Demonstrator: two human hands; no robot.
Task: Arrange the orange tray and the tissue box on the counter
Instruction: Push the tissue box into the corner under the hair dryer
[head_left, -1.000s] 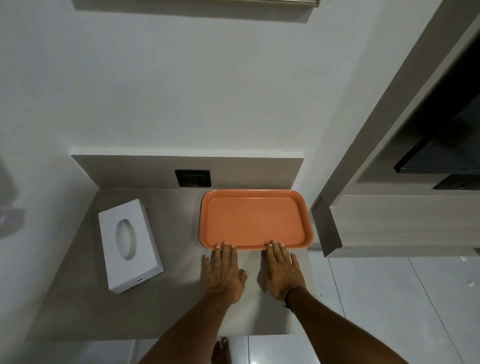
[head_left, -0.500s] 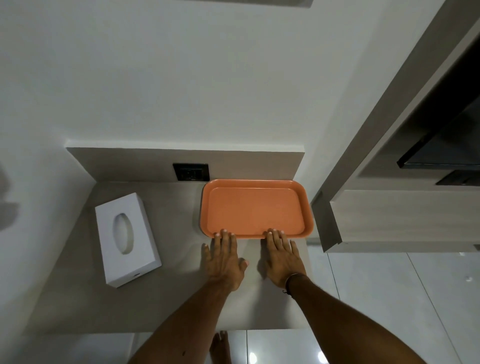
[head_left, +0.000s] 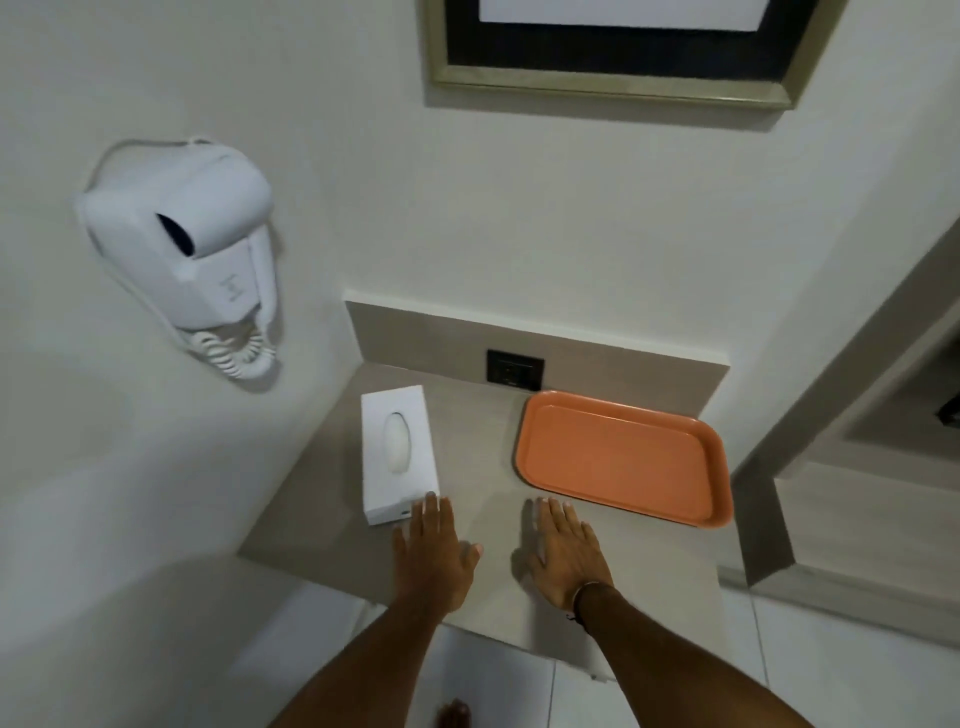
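Tissue box (head_left: 397, 457) touching left hand (head_left: 431, 556); orange tray (head_left: 623, 457) apart.

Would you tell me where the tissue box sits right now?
The tissue box lies on the counter's left side, left of the orange tray, with the left hand at its near corner.

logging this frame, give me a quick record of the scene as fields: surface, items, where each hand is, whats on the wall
surface: grey counter in a corner
tray: orange tray, empty, on the right near the back
box: white tissue box, on the left
left hand: left hand flat, fingertips at the box's near corner
right hand: right hand flat on the counter, just short of the tray
wall: hair dryer, power outlet, framed picture
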